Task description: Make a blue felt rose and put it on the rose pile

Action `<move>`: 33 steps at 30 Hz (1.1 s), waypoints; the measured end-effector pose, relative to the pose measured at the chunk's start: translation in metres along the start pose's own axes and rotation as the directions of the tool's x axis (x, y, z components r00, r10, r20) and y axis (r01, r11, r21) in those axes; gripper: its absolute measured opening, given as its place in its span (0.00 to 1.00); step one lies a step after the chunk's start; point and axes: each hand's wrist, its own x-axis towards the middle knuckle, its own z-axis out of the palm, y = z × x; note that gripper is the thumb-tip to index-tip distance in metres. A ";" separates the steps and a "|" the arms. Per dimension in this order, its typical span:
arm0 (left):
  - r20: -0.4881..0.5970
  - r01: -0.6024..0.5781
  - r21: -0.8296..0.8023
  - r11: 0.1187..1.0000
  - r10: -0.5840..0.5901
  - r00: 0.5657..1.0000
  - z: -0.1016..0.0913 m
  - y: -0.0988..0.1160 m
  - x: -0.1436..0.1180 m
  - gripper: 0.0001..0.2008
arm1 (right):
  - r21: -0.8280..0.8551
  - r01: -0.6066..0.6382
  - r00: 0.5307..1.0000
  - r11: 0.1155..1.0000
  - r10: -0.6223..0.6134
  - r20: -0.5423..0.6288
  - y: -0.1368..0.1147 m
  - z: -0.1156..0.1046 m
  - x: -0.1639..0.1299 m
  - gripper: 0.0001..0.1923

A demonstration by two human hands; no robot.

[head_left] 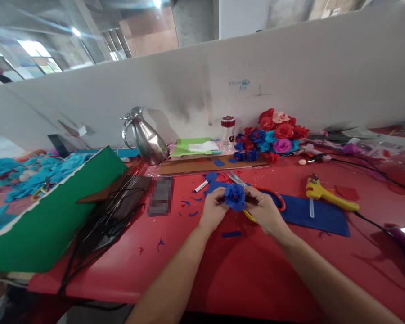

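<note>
Between my two hands is a blue handmade flower (235, 197), its ruffled petals facing up around a small reddish centre. My left hand (215, 206) pinches its left edge, and my right hand (260, 206) grips its right edge. Under and behind the hands lie scissors (236, 178) with orange-red and yellow handles, partly hidden by the right hand. A folded blue sheet (319, 215) stretches out to the right below a yellow glue gun (327, 193). Blue scraps (193, 213) and a white marker (201, 186) are left of my hands.
Finished flowers (280, 132) are heaped at the back, beside a glass jar (228, 131). A steel jug (144, 137) stands back left. A green board (57, 216) leans over a dark bag (104, 220) on the left, near a blurred phone (160, 196). Cords run along the right.
</note>
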 end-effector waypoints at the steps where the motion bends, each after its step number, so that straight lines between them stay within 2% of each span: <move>1: -0.003 -0.010 0.017 1.000 0.010 1.000 0.000 0.000 0.000 0.02 | -0.012 0.012 1.000 1.000 -0.012 -0.006 -0.001 0.001 -0.001 0.09; 5: -0.013 -0.044 0.143 0.989 0.046 0.999 0.002 0.003 -0.002 0.05 | -0.057 0.062 0.996 0.996 -0.065 -0.053 -0.003 0.005 -0.003 0.09; 9: -0.108 -0.009 0.205 0.979 0.032 0.994 0.003 0.010 -0.004 0.07 | -0.001 0.051 0.989 0.999 -0.051 -0.136 -0.005 0.006 -0.003 0.08; 11: -0.139 0.036 0.147 0.988 -0.016 0.990 0.004 0.015 -0.004 0.05 | 0.042 0.003 0.982 0.999 0.005 -0.190 -0.005 0.005 -0.002 0.10; 13: -0.120 0.092 0.041 0.995 -0.087 0.989 0.003 0.020 -0.005 0.02 | 0.071 -0.036 0.968 0.997 0.052 -0.246 -0.004 0.004 -0.001 0.11; 17: -0.089 0.165 -0.167 0.972 -0.181 0.979 0.002 0.028 -0.006 0.11 | 0.090 -0.048 0.950 0.995 0.073 -0.303 -0.001 0.004 0.001 0.11; 21: -0.073 0.168 -0.242 0.956 -0.191 0.979 0.003 0.032 -0.008 0.14 | 0.062 -0.033 0.961 0.998 0.049 -0.273 0.000 0.005 -0.001 0.07; 25: -0.044 0.216 -0.290 0.932 -0.239 0.970 0.004 0.036 -0.008 0.12 | 0.011 -0.004 0.968 1.000 0.007 -0.250 -0.002 0.007 -0.004 0.05; 33: -0.067 0.259 -0.428 0.866 -0.315 0.947 0.006 0.028 -0.005 0.08 | 0.082 0.036 0.980 0.996 -0.019 -0.198 -0.007 0.011 -0.006 0.03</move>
